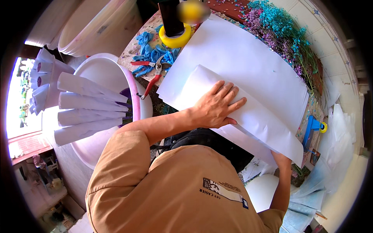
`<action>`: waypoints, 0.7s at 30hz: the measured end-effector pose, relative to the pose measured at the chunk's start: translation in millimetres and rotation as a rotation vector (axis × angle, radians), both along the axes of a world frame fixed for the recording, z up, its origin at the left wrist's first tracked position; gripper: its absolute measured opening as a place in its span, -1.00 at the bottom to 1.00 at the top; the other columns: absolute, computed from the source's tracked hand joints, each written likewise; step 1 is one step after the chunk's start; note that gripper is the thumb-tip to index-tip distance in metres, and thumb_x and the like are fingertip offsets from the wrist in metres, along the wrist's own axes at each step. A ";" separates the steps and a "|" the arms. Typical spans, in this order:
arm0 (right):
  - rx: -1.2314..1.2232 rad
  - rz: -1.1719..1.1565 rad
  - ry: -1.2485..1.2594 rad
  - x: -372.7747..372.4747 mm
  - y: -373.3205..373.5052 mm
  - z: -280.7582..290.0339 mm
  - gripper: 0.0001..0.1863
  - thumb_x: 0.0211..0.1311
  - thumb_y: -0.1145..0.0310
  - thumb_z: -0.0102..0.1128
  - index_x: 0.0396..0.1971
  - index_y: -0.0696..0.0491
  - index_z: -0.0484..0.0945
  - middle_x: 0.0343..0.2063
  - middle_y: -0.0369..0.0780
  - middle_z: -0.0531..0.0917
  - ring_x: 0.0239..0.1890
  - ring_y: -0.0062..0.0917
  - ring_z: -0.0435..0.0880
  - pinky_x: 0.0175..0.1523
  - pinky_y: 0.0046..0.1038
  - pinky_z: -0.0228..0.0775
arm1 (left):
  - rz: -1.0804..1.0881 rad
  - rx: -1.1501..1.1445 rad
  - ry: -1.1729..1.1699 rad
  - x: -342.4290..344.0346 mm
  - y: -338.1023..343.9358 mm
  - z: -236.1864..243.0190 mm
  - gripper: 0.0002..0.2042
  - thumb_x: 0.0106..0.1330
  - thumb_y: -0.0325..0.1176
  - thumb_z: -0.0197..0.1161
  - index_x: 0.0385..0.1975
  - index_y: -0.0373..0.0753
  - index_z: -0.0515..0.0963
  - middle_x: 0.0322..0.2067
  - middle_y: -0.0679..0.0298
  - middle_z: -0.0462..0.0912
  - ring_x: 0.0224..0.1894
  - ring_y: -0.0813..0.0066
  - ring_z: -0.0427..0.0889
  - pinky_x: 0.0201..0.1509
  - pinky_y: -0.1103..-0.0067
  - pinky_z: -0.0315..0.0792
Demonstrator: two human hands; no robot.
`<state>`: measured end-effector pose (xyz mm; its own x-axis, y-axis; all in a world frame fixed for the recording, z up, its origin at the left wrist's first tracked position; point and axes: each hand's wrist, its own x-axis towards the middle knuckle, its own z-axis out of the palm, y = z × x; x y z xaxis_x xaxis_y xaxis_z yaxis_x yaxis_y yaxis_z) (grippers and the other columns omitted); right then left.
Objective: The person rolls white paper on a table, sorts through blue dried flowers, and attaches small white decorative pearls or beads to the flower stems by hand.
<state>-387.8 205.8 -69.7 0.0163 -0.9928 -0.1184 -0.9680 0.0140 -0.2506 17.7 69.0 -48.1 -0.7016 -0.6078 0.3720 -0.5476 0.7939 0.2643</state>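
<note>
Paper (248, 66) takes up most of what we see: a big white sheet spread over the table (134, 46), with a second white sheet (256, 116) folded or curled over on top of it. Our left hand (215, 106) lies flat on that upper sheet, fingers spread, pressing it down rather than gripping. Our right hand (280, 158) is mostly hidden under the sheet's lower corner; it seems to lift the edge from beneath, but we cannot tell how the fingers are set. We judge the step in hand to be rolling or folding this sheet, and the next move calls for keeping the left palm firm while the right brings the edge over evenly. Left of the table, a pink-rimmed basin (134, 97) holds several white paper cones (87, 110). Dyed blue and purple flower sprigs (279, 31) lie along the far edge. Smaller still are the yellow tape roll (175, 39) and red-handled pruning shears (153, 73).
</note>
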 end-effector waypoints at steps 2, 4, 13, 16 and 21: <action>-0.074 0.053 0.044 -5.0 4.3 -5.4 -0.51 0.09 0.26 0.45 0.03 0.13 0.64 0.05 0.00 0.66 0.13 -0.07 0.59 0.27 -0.15 0.37 | 0.007 0.000 0.017 -0.3 0.1 -1.3 -0.24 0.19 0.08 0.40 0.36 -0.07 0.31 0.22 -0.07 0.43 0.29 -0.06 0.40 0.41 0.06 0.20; -0.104 0.054 0.016 0.4 5.2 -2.4 -0.51 0.07 0.28 0.47 0.02 0.13 0.64 0.04 0.00 0.66 0.12 -0.06 0.59 0.26 -0.13 0.37 | 0.010 -0.001 0.033 0.0 -0.7 -1.9 -0.24 0.19 0.07 0.41 0.36 -0.08 0.32 0.21 -0.08 0.43 0.28 -0.06 0.41 0.41 0.06 0.20; -0.310 0.144 0.145 -3.2 21.3 -16.2 -0.52 0.07 0.34 0.44 0.01 0.20 0.63 -0.01 0.04 0.67 0.10 0.05 0.59 0.27 -0.05 0.35 | 0.010 0.026 0.020 2.7 -0.5 -0.8 -0.22 0.19 0.09 0.40 0.35 -0.15 0.32 0.21 -0.10 0.44 0.31 -0.08 0.40 0.43 0.07 0.17; -0.349 0.142 0.192 -3.0 23.5 -17.1 -0.54 0.09 0.37 0.42 0.02 0.22 0.63 -0.01 0.04 0.67 0.08 0.05 0.59 0.27 -0.04 0.35 | 0.008 0.032 0.014 3.5 1.1 -0.3 -0.22 0.18 0.11 0.40 0.35 -0.16 0.33 0.22 -0.10 0.44 0.32 -0.08 0.39 0.44 0.07 0.16; -0.378 0.147 0.260 -7.1 29.0 -19.9 -0.50 0.08 0.38 0.43 0.05 0.24 0.61 0.02 0.06 0.66 0.10 0.03 0.59 0.28 -0.06 0.35 | -0.008 0.038 0.029 6.0 3.6 -2.0 -0.20 0.15 0.10 0.42 0.34 -0.17 0.33 0.22 -0.09 0.44 0.33 -0.05 0.38 0.45 0.07 0.15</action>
<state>-394.9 234.8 -89.6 0.1776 -0.9565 0.2314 -0.9841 -0.1732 0.0393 23.6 72.6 -50.1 -0.6958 -0.6165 0.3684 -0.5331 0.7871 0.3102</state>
